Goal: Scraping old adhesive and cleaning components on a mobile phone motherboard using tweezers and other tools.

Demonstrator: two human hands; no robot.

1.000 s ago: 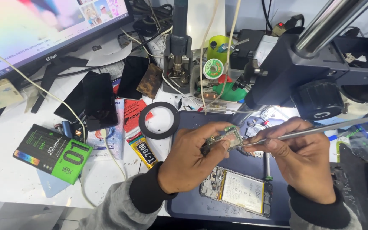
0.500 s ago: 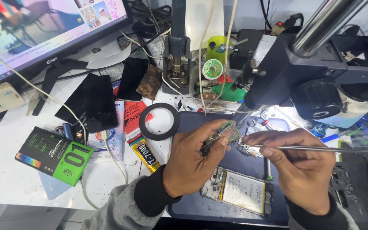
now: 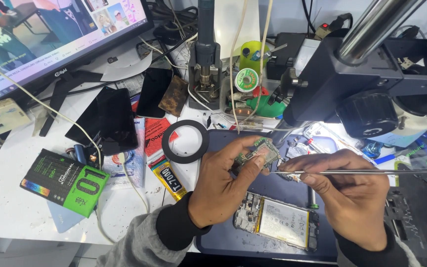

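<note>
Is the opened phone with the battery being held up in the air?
No, the opened phone lies on the dark mat below both hands.

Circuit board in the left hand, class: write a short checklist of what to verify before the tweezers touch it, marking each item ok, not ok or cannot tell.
1. Circuit board pinched firmly by left hand: ok.
2. Tweezers held in right hand, tips pointing at the board: ok.
3. Tips aligned with the right component: cannot tell, too small.
4. Opened phone lying flat on the blue mat, apart from both hands: ok.
5. Board under the microscope lens: not ok, held below and left of it.
</note>
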